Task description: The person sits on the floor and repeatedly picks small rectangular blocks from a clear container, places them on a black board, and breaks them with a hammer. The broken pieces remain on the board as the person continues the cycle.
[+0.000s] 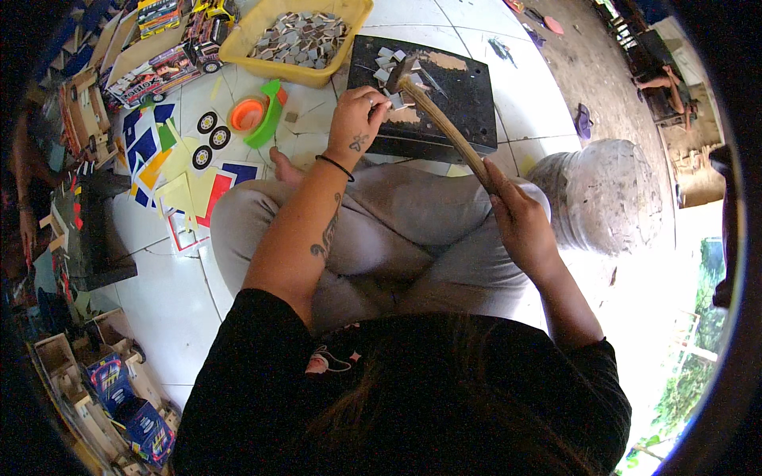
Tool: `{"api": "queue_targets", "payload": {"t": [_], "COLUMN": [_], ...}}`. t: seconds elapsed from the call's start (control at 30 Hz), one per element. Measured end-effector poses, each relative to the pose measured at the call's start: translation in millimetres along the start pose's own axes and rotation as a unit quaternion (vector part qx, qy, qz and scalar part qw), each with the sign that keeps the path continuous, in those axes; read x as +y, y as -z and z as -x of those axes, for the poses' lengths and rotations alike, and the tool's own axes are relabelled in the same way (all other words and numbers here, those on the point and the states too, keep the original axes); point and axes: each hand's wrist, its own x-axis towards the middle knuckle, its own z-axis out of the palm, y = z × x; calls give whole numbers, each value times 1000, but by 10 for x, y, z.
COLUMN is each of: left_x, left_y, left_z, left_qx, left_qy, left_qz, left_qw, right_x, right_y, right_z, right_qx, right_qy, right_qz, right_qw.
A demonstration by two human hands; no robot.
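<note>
On the black rectangular block (470, 97) lie small grey square pieces (386, 57); over it reaches a wooden-handled hammer (447, 127), wrapped by the right hand (520, 224); at its left side, the left hand (355, 119) is pinched, on what I cannot tell.

Bare wood, glossy plastic and soft cloth above shiny white floor tiles (171, 325).
The hammer (451, 127) has a pale, unpainted wooden handle and a dark head that looks like metal. The black work block (436, 143) looks painted, its top scuffed through to rough brown patches. The yellow basin (347, 65) is smooth plastic; the small squares (298, 44) inside have flat grey faces and brown, wood-like edges. The green tape dispenser (264, 131) is shiny plastic, the coloured sheets (178, 194) smooth paper or sticker stock. The trousers (266, 230) are soft grey cloth, the T-shirt (381, 397) matt black fabric, the bulky bundle (607, 194) wrinkled, translucent plastic.
</note>
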Motion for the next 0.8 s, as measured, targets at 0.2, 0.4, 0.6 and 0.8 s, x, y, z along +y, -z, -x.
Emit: {"api": "queue_targets", "payload": {"t": [0.2,0.4,0.6,0.8], "left_x": [9,81,62,71], "left_y": [26,53,45,62], "left_z": [-23,-33,-81,-75], "left_qx": [-5,-9,22,16], "left_qy": [-6,-3,38,64], "left_qz": [-7,-15,21,23], "left_qw": [1000,1000,999,998], "right_x": [6,52,72,-25], "right_y": [-8,25,-8,-60], "right_z": [11,6,-8,-43], "right_qx": [-13,5,10,23], "right_qy": [-14,-45,-28,-10], "right_qz": [2,-50,-64,-28], "right_qw": [1000,998,998,999]}}
